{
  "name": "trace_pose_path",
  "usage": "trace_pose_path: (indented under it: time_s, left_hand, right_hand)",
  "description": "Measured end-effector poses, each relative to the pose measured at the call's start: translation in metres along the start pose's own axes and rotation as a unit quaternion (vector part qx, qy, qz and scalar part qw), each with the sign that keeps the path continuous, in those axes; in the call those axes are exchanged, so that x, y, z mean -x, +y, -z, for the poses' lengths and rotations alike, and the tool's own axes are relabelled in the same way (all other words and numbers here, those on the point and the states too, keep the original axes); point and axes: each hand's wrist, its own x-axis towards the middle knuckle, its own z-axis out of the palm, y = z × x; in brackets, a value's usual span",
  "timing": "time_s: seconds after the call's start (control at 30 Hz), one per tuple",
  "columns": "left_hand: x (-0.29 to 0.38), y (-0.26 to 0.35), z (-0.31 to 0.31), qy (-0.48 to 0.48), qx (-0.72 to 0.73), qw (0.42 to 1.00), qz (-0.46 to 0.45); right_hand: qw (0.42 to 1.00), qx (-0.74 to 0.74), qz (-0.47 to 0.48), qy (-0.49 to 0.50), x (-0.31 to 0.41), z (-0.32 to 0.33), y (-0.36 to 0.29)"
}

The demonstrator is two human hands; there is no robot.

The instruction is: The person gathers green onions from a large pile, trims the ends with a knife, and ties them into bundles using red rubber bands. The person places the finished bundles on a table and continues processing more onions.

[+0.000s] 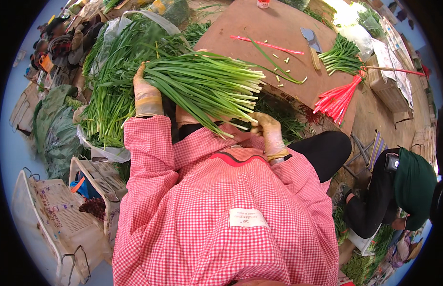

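Note:
A large bunch of garlic chives (203,78) lies across my lap side, green leaves to the left and pale stem ends to the right. My left hand (146,89), in a thin, stained glove, supports and grips its leafy end. My right hand (268,128), gloved too, is at the lower stem ends with its fingers bent. Whether a stem is pinched between those fingers cannot be made out. Beside my left arm a big heap of loose chives (110,93) fills a white plastic bag (103,152).
A brown board (221,32) ahead carries a cleaver (310,43), a red strip (266,44), cut stem bits (286,60), a smaller chive bunch (341,57) and a bundle of red strips (339,98). Plastic crates (64,218) stand left. A bent-over person (393,189) works at right.

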Motion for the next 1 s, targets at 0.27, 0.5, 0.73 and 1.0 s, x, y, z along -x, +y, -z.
trace_pose_path:
  time_s: [0.27, 0.5, 0.73, 1.0]
  left_hand:
    - [-0.001, 0.002, 0.0, 0.017, -0.043, 0.999, -0.002]
    - [0.026, -0.002, -0.001, -0.134, 0.028, 0.991, -0.006]
    - [0.024, -0.008, -0.012, 0.018, 0.073, 0.996, 0.045]
    - [0.023, -0.009, -0.011, 0.037, 0.079, 0.995, 0.042]
  right_hand:
    - [0.973, 0.076, -0.055, -0.212, 0.003, 0.017, 0.021]
    - [0.942, 0.237, 0.187, -0.144, 0.036, 0.012, 0.003]
    - [0.768, 0.452, 0.433, -0.137, 0.035, -0.048, -0.014]
    - [0.714, 0.477, 0.5, -0.112, 0.024, -0.059, -0.01]
